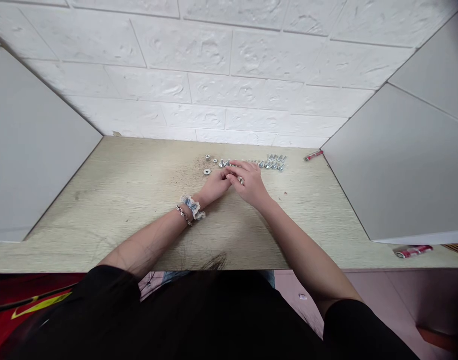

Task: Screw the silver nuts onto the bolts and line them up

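My left hand [218, 183] and my right hand [250, 184] meet over the table, fingertips touching. A small shiny metal fastener [241, 181], perhaps a bolt, shows in the curled fingers of my right hand. My left thumb and fingers are pinched together, and what they grip is hidden. Just beyond the hands runs a row of bolts [268, 165], partly covered by my right fingers. A second, shorter group of bolts [277, 158] lies behind its right end. Left of the hands are a flat washer [207, 172], a nut [208, 157] and another small nut [215, 161].
A white brick-patterned wall [210, 90] closes off the back of the wooden table [139, 200]. Grey panels stand at the left [37, 135] and right [394, 165]. One red battery-like cylinder [313, 155] lies by the right panel, another [414, 251] near the front edge.
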Demonstrator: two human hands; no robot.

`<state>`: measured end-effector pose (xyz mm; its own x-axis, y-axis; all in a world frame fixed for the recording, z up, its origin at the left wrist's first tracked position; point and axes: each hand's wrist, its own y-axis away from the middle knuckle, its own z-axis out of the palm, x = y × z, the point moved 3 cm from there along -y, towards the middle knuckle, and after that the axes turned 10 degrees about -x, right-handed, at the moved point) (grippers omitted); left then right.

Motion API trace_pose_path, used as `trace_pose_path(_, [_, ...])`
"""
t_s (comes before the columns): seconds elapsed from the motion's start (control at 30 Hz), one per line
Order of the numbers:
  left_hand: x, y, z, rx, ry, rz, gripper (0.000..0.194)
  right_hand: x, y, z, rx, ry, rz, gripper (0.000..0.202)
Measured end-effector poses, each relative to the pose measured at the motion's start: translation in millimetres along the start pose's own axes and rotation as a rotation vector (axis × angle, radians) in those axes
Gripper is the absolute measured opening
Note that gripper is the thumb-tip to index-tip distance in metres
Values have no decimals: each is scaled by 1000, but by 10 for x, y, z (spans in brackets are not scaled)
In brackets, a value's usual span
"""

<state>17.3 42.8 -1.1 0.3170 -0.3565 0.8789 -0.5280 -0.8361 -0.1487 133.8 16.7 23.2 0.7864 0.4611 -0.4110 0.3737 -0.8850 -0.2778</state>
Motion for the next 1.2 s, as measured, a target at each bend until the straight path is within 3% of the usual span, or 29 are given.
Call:
trace_pose_path(0.37, [-3, -10, -4, 39, 9, 1, 26, 5, 9, -57, 26, 8, 59, 30])
trace_pose_path(0.6, [65, 48, 1, 144, -124, -38, 24, 48, 7, -109, 95, -53, 84, 30])
trace_pose_path(0.77, [141, 82, 25, 95, -252, -26, 24, 85, 16, -156, 103, -42, 124, 42])
trace_pose_path(0.87, [127, 73, 16, 84, -283, -48, 27, 60, 24, -178, 108, -69, 99, 31])
trace_pose_path(0.93, [105, 63, -5, 101, -288, -69, 29, 27, 24, -171, 91, -110, 34, 16])
trace_pose_path(1.07, [70, 43, -31, 107, -317, -93, 29, -7, 13, -108, -3, -109, -61, 24])
trace_pose_path(1.2, [67, 44, -23, 105, -321, -86, 29, 30, -4, -79, -29, -116, -25, 21])
